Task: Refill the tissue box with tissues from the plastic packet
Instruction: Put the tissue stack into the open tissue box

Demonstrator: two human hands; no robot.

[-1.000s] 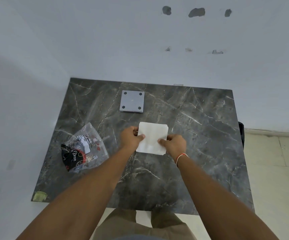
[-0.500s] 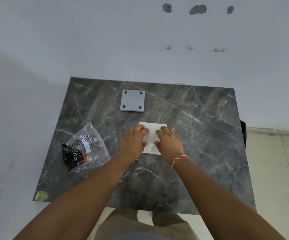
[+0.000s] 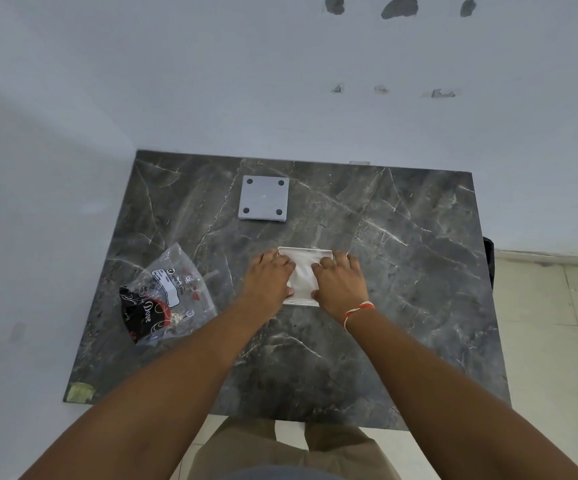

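Note:
A white stack of tissues [image 3: 302, 275] lies on the dark marble table [image 3: 412, 278], near its middle. My left hand [image 3: 268, 280] covers the stack's left side and my right hand [image 3: 339, 284] its right side. Fingers lie over the top and both thumbs sit at the near edge. Only a strip of tissue shows between the hands. A crumpled clear plastic packet [image 3: 168, 296] with a black and red print lies to the left, apart from my hands. A grey square box part [image 3: 263, 198] with four black dots sits beyond the stack.
White walls close the table's far and left sides. A yellowish tape patch [image 3: 80, 392] marks the front left corner. A dark object [image 3: 488, 261] sticks out past the right edge, above a tiled floor.
My hands held the stack by its sides a second ago; they have since slid inward over its top. The stack has settled flat on the table.

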